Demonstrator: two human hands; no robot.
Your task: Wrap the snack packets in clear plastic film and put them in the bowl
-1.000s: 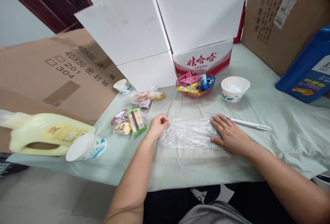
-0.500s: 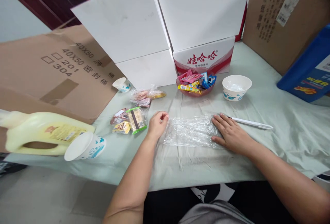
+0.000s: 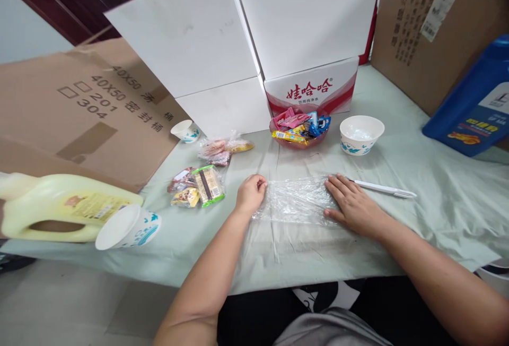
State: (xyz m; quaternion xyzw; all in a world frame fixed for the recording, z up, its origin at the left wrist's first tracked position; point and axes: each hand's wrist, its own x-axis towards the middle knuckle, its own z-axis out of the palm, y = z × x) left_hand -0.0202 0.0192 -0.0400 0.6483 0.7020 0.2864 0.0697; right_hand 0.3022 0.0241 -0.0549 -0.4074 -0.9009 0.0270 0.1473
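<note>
A clear, crinkled plastic bag (image 3: 296, 200) lies flat on the cloth-covered table in front of me. At its left edge, my left hand (image 3: 252, 195) is closed, fingertips pinching the plastic. Spread flat over the bag's right end is my right hand (image 3: 353, 202), with its fingers apart, pressing down. A white pen (image 3: 384, 188) lies just beyond the right hand, its near end by the fingers. To the left of my left hand sit several wrapped snacks (image 3: 209, 184), one with green ends.
Behind the bag stand a pink bowl of wrapped sweets (image 3: 300, 136) and a white paper bowl (image 3: 361, 136). A yellow jug (image 3: 59, 202) and a tipped paper bowl (image 3: 127, 227) are at left. A blue bottle (image 3: 473, 107) is at right. Cartons (image 3: 314, 91) line the back.
My left hand has shifted a little to the right along the bag, still pinching it. My right hand stays flat on the other end. The whole view has moved slightly.
</note>
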